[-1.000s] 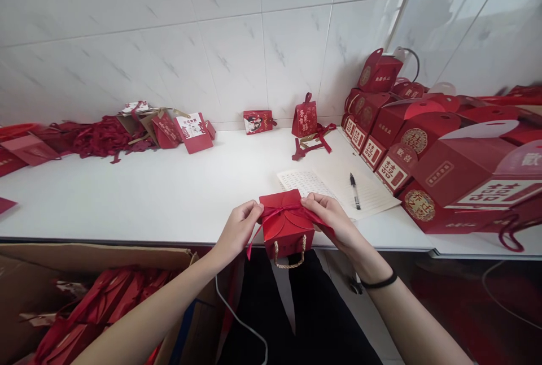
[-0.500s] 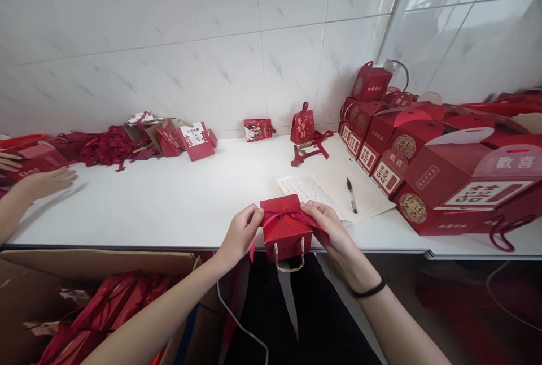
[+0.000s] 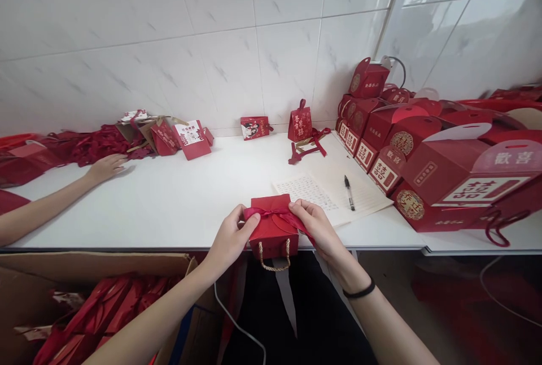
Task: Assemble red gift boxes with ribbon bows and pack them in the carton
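Observation:
A small red gift box (image 3: 271, 243) with a gold rope handle (image 3: 275, 268) rests at the table's front edge, partly over my lap. Across its folded top runs a dark pink ribbon (image 3: 271, 212) with a knot or bow in the middle. My left hand (image 3: 232, 235) pinches the ribbon at the box's left side, thumb on top. On the right side, my right hand (image 3: 315, 224) has its fingers closed on the ribbon, whose tail hangs past the palm. Behind the box lies an open notebook (image 3: 305, 192) with handwriting, and a black pen (image 3: 349, 192) on its right page.
Red boxes (image 3: 436, 167) are stacked at the right. Along the wall stand a small bag-shaped box (image 3: 300, 124), a photo box (image 3: 254, 127) and a ribbon heap (image 3: 99, 144). A co-worker's hand (image 3: 105, 167) reaches in from the left. Below is a cardboard carton (image 3: 97, 260) of red boxes.
My hands and the box appear slightly further left as the view shifts. My left fingers now pinch the ribbon at its left side. The co-worker's hand has moved right, toward the ribbon heap.

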`<action>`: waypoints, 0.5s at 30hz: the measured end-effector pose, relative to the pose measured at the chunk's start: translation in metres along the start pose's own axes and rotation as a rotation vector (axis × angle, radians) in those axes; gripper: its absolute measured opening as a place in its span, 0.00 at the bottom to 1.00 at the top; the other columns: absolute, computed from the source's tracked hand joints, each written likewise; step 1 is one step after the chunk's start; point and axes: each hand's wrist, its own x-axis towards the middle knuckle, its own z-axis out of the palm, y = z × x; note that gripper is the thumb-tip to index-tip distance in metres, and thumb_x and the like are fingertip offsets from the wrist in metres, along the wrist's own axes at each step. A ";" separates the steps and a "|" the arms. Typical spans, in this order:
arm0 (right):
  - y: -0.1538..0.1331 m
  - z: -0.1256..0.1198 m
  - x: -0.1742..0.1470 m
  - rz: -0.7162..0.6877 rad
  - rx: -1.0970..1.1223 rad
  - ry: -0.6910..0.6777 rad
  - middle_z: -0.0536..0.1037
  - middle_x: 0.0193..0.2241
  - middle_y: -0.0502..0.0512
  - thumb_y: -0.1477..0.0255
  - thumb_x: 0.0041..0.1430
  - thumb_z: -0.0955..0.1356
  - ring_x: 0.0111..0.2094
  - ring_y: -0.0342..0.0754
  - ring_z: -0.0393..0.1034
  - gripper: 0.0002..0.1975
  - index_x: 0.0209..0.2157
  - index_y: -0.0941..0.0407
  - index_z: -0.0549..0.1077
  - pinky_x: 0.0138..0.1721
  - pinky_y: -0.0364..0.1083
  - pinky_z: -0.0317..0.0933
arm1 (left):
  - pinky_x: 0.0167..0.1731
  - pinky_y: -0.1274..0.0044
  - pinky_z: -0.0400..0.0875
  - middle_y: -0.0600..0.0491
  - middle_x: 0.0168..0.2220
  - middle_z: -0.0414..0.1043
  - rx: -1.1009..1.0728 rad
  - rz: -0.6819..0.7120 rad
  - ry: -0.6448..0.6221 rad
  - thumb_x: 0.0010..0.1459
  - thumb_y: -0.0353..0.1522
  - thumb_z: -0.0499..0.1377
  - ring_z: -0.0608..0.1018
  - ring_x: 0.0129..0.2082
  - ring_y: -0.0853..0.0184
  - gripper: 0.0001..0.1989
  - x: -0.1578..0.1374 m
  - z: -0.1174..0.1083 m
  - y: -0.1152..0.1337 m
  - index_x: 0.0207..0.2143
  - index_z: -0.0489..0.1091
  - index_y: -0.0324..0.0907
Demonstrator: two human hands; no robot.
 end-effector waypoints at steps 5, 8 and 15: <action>0.008 -0.006 0.000 0.057 0.108 -0.043 0.59 0.20 0.47 0.55 0.47 0.72 0.22 0.40 0.50 0.23 0.21 0.57 0.61 0.25 0.41 0.45 | 0.23 0.81 0.56 0.60 0.22 0.56 -0.105 0.024 -0.061 0.56 0.42 0.54 0.61 0.22 0.74 0.16 0.003 -0.002 -0.004 0.24 0.55 0.41; 0.008 -0.007 0.000 0.038 0.078 -0.021 0.59 0.19 0.47 0.54 0.48 0.72 0.22 0.40 0.49 0.24 0.20 0.57 0.60 0.25 0.41 0.45 | 0.26 0.81 0.57 0.59 0.23 0.54 -0.160 0.057 -0.052 0.57 0.42 0.53 0.59 0.24 0.74 0.17 0.004 -0.003 -0.005 0.23 0.54 0.41; 0.004 -0.006 -0.002 0.026 0.016 -0.016 0.60 0.20 0.47 0.52 0.47 0.72 0.22 0.40 0.50 0.25 0.20 0.57 0.60 0.25 0.41 0.45 | 0.25 0.79 0.56 0.59 0.22 0.52 0.048 0.047 0.103 0.60 0.42 0.48 0.58 0.24 0.72 0.18 0.004 0.004 -0.004 0.22 0.53 0.42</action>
